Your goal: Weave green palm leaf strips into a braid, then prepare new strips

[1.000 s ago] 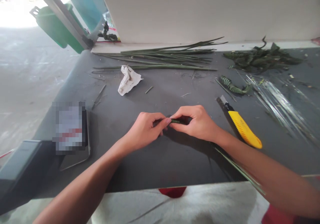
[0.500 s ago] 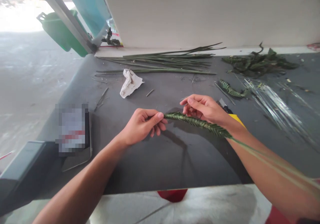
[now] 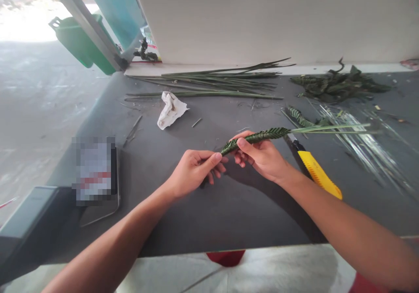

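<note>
A braided green leaf strip [image 3: 271, 133] hangs above the grey table, its pale thin strands trailing off to the right. My left hand [image 3: 199, 168] pinches its narrow left end between thumb and fingers. Around its middle, my right hand [image 3: 257, 151] is closed, thumb on top and fingers underneath. Below the right wrist lies a yellow-handled cutter [image 3: 319, 175] on the table. Behind it rests another braided leaf piece [image 3: 301, 117], curved in shape.
Long green stems [image 3: 209, 83] lie along the back, with a crumpled white tissue [image 3: 170, 110] in front. A heap of dark leaves [image 3: 340, 83] is at the back right, near clear thin strips [image 3: 363, 140]. A phone [image 3: 101, 212] lies at the left edge.
My right hand, loose behind the braid before, now grips it. The braid's right end has swung up and away, over the right wrist, and the cutter shows more fully.
</note>
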{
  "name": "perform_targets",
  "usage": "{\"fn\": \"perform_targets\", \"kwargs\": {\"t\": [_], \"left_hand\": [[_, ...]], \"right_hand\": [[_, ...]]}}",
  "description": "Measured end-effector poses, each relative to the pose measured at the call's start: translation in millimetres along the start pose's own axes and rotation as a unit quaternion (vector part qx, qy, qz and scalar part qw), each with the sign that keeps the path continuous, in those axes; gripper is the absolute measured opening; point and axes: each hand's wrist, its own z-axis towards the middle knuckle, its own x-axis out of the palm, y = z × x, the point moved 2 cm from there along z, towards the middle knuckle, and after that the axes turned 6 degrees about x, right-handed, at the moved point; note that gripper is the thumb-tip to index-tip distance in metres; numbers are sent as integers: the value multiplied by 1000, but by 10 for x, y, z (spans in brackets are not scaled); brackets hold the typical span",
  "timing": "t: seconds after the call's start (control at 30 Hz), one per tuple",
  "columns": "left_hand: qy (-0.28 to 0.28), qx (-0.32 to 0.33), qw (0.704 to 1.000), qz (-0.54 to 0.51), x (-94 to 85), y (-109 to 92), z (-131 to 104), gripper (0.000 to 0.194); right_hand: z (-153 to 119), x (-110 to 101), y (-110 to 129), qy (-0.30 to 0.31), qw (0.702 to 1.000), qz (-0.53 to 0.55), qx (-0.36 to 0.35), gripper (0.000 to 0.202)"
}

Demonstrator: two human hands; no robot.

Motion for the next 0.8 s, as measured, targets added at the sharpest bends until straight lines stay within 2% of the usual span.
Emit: {"fn": "perform_targets", "kwargs": {"t": [0.17, 0.37, 0.63, 0.8], "left_hand": [[61, -31, 997, -29, 12, -23, -18, 42], [113, -60, 990, -57, 61, -34, -11, 41], [107, -59, 991, -59, 73, -24, -6, 32], [80, -40, 996, 8, 55, -4, 9, 27]], "right_hand": [[-16, -6, 11, 18, 999, -19, 21, 34], [-61, 55, 55, 49, 992, -115, 23, 32], [-58, 10, 1, 74, 987, -142, 9, 25], [-37, 35, -10, 72, 992, -103, 21, 31]]}}
